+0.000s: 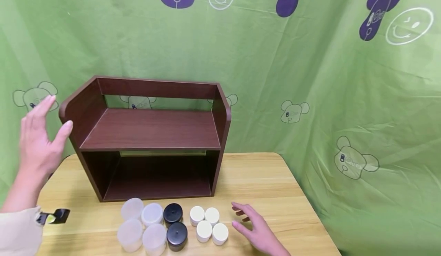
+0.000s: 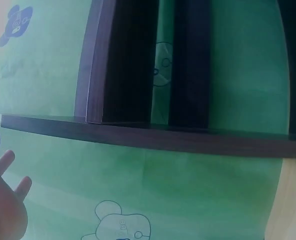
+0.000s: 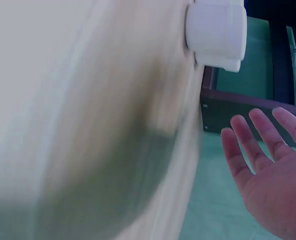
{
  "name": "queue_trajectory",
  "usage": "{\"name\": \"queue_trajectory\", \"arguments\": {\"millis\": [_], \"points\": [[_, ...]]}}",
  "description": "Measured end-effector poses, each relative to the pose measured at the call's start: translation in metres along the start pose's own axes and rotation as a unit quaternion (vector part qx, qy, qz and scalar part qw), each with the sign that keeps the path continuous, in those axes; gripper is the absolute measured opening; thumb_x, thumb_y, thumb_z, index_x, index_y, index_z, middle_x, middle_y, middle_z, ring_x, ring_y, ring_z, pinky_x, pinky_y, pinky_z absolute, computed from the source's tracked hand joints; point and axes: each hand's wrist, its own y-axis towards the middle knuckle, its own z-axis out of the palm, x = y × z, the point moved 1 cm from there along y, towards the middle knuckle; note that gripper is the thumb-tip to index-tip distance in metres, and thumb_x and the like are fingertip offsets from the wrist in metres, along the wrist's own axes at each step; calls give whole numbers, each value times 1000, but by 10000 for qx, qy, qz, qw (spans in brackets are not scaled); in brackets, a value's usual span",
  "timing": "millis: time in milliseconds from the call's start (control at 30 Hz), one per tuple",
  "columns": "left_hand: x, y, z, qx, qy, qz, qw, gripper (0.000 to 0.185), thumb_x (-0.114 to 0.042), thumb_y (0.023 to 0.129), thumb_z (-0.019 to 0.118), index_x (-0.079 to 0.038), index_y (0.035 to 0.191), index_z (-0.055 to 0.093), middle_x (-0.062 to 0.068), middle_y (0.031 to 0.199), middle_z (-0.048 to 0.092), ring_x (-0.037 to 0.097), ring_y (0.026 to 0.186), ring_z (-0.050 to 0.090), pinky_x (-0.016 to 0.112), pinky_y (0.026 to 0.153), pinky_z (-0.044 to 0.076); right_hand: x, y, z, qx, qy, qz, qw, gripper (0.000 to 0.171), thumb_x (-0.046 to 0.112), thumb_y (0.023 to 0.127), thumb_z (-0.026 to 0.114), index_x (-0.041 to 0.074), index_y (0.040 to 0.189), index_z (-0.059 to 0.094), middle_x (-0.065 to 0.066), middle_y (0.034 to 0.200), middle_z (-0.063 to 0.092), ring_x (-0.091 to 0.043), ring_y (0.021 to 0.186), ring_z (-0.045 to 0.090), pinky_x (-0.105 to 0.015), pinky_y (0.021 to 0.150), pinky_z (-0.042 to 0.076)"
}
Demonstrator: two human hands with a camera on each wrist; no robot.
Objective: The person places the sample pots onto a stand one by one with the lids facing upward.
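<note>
My left hand (image 1: 39, 141) is raised beside the left side of a dark brown two-tier shelf (image 1: 151, 128), fingers extended and holding nothing. In the left wrist view, part of that hand (image 2: 5, 200) shows at the lower left, apart from the shelf edge (image 2: 153, 139). Low over the table's right part, my right hand (image 1: 255, 227) is relaxed and empty, just right of several small white lidded jars (image 1: 204, 231). The right wrist view shows its spread fingers (image 3: 238, 152) near a white jar (image 3: 215, 30).
Left of the white jars stand two black-lidded jars (image 1: 177, 233) and several translucent tubs (image 1: 130, 233), in front of the shelf. Everything rests on a light wooden table (image 1: 262, 179). A green printed curtain (image 1: 275, 68) hangs behind and along the right.
</note>
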Motion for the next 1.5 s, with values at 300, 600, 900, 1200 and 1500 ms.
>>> {"name": "queue_trajectory", "arguments": {"millis": [300, 600, 900, 1200, 1500], "points": [[4, 7, 10, 163, -525, -350, 9979, 66, -16, 98, 61, -26, 160, 40, 5, 162, 40, 0, 138, 33, 18, 119, 24, -7, -6, 15, 780, 719, 442, 9934, 56, 39, 97, 70, 9, 142, 55, -16, 135, 63, -31, 114, 64, -35, 96, 60], [14, 4, 18, 183, -767, -391, 9961, 67, -12, 96, 68, -23, 157, 43, -3, 155, 42, -6, 125, 40, 4, 100, 39, -6, -5, 21, 1131, 930, 589, 9875, 60, 37, 91, 78, 4, 137, 56, -4, 123, 66, -22, 111, 62, -28, 92, 59], [21, 1, 24, 183, -782, -557, 9952, 73, -7, 93, 72, -22, 157, 39, -31, 128, 44, -8, 112, 47, -2, 84, 43, -10, -4, 26, 1186, 938, 477, 9873, 52, 34, 88, 81, 11, 130, 61, -1, 116, 68, -8, 104, 61, -24, 87, 57], [24, 0, 26, 80, -892, -531, 9946, 74, 2, 90, 70, -18, 156, 42, -31, 124, 47, -11, 105, 51, -6, 78, 45, -12, -4, 30, 1201, 891, 379, 9880, 41, 32, 90, 80, 17, 124, 64, 5, 110, 68, -8, 97, 61, -22, 79, 55], [22, 0, 24, 34, -912, -589, 9941, 75, 4, 88, 68, -18, 155, 43, -31, 119, 49, -12, 103, 52, -6, 74, 47, -10, -2, 29, 1184, 869, 377, 9884, 38, 31, 90, 80, 17, 123, 65, 4, 108, 68, -13, 96, 61, -24, 80, 56]]}}
